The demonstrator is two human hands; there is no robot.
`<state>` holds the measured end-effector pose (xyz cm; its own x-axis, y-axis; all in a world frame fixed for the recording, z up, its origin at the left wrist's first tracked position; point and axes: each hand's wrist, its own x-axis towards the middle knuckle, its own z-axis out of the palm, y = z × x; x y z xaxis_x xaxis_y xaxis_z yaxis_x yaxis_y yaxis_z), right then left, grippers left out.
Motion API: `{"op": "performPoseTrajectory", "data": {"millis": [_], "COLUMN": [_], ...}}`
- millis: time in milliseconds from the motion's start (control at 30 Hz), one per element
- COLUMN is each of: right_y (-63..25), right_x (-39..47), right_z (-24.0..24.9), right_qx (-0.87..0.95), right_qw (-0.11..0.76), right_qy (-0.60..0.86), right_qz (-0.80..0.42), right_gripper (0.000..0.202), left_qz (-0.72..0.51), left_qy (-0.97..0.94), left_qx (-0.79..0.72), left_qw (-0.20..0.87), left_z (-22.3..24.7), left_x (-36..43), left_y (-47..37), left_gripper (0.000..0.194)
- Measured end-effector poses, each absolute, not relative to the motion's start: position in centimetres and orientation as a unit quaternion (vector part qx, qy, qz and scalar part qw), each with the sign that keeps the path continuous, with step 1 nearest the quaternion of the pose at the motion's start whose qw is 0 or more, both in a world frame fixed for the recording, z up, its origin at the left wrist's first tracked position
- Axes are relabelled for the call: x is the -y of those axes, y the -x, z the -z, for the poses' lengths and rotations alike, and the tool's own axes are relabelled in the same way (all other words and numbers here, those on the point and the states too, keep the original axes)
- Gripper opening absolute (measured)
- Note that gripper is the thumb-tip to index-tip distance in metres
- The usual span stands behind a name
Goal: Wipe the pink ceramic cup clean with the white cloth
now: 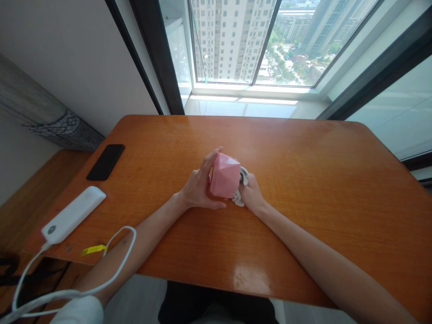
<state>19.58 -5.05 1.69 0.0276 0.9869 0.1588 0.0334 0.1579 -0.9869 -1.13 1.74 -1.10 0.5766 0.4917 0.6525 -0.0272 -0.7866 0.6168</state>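
Observation:
A pink faceted object (227,175), like a small geometric pot or box, is in the middle of the view over the wooden table. My left hand (202,183) grips it from the left, thumb along the near side and fingers at the far side. On its right side a crumpled grey-white cloth (239,195) touches the object. My right hand (251,194) is closed around that cloth, its fingertips partly hidden behind the cloth and the pink object. Whether the object rests on the table or is lifted I cannot tell.
On the left of the brown table (320,189) lie a black phone (105,162) and a white oblong device (73,215). A white cable (126,261) with a yellow tag (93,250) loops over my left forearm. Beyond the far edge is a window (236,45).

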Motion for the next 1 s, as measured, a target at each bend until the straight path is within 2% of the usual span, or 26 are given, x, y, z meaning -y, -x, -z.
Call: {"op": "performPoseTrajectory", "data": {"millis": [100, 200, 433, 533, 767, 900, 1000], "right_y": [-19.6, -19.7, -19.4, -19.2, -19.1, -19.6, -20.6], "right_x": [5.0, 4.7, 5.1, 5.4, 6.0, 6.4, 5.9], "right_z": [-1.5, -1.3, -2.0, -2.0, -1.0, -0.9, -1.4], "right_qx": [0.477, 0.473, 0.558, 0.597, 0.711, 0.762, 0.804], "right_qw": [0.528, 0.509, 0.493, 0.499, 0.467, 0.385, 0.319], "right_qy": [0.480, 0.469, 0.423, 0.403, 0.420, 0.503, 0.500], "right_qz": [-0.514, -0.545, -0.516, -0.481, -0.315, -0.131, 0.031], "right_gripper": [0.029, 0.030, 0.013, 0.005, 0.013, 0.028, 0.035], "left_qz": [-0.465, -0.475, -0.488, -0.492, -0.507, -0.485, -0.462], "left_qy": [-0.856, -0.864, -0.858, -0.853, -0.803, -0.764, -0.720], "left_qx": [-0.127, -0.107, -0.101, -0.093, -0.123, -0.153, -0.161], "left_qw": [0.189, 0.127, 0.123, 0.145, 0.287, 0.398, 0.492], "left_z": [0.9, 0.7, 0.6, 0.5, 0.6, 0.6, 0.3], "left_x": [-1.9, -1.9, -1.6, -1.7, -1.6, -1.4, -1.1], "left_y": [0.8, 0.6, 0.8, 1.1, 1.1, 1.2, 0.9], "left_gripper": [0.154, 0.151, 0.136, 0.135, 0.118, 0.109, 0.098]}}
